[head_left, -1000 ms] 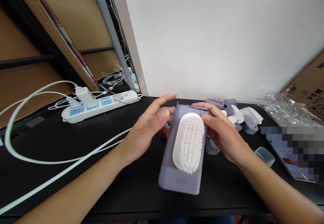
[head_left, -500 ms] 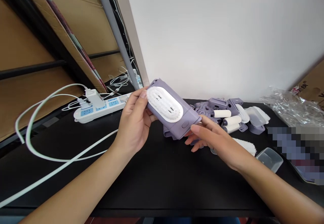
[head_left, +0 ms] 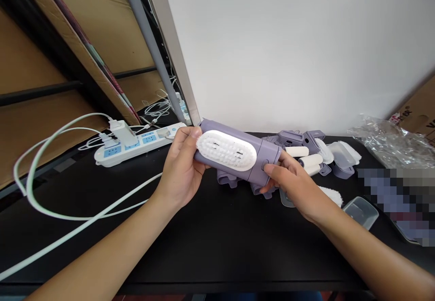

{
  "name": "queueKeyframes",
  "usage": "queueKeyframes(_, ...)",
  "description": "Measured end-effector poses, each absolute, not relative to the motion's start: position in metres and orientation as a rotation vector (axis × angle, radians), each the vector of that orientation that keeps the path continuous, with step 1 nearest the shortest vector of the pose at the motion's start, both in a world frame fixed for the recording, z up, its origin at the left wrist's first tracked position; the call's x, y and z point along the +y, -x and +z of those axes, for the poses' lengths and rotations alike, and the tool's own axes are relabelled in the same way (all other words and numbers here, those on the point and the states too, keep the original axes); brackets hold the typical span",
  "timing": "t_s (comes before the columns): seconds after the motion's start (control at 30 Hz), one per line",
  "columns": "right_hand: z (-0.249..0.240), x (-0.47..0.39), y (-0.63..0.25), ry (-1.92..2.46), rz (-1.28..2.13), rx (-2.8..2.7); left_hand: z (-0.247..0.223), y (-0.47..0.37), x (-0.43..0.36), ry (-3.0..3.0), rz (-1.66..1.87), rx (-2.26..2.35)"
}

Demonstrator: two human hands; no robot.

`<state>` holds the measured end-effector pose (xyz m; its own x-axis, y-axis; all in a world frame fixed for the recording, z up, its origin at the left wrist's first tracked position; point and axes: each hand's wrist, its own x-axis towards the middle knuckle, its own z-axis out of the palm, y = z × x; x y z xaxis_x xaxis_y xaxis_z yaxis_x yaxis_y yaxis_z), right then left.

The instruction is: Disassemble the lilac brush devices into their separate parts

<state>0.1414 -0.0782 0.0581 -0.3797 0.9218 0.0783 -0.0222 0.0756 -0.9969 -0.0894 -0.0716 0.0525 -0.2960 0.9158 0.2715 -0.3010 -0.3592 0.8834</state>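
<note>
Above the black table, a purple brush point(head_left: 265, 156) with an oval patch of white bristles faces me, tilted slightly down to the right. My left hand point(head_left: 181, 169) grips its left end, thumb at the edge of the bristles. My right hand point(head_left: 292, 181) is closed round the right end, with the thumb at a small oval button and the fingers partly hidden behind. Beneath and behind the brush lie more purple plastic parts point(head_left: 227, 178). White rollers point(head_left: 311, 160) rest beyond my right hand, and a clear plastic box point(head_left: 362, 212) is to its right.
A white power strip point(head_left: 146, 142) with plugged-in chargers and looping white cables point(head_left: 78, 233) occupies the left of the table point(head_left: 204, 255). Crumpled clear plastic wrap point(head_left: 390, 142) lies at the right beside a cardboard box point(head_left: 418, 115). A white wall point(head_left: 272, 56) rises behind.
The brush has swung closer to level, its right end rising. My right hand has moved from its lower corner to a fuller grip, thumb now at the button.
</note>
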Motion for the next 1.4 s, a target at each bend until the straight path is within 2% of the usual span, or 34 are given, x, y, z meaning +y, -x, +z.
queueKeyframes(0.47,0.059,-0.082,-0.141,1.009,1.398,-1.604,0.05,0.09,-0.067,-1.167,1.809,1.157)
queueKeyframes(0.97,0.051,-0.079,-0.148,0.925,1.399,-1.556,0.053,0.092,-0.065,-0.814,1.688,1.022)
queueKeyframes(1.4,0.047,-0.071,-0.147,0.946,1.378,-1.444,0.046,0.089,-0.07,-1.009,1.646,0.859)
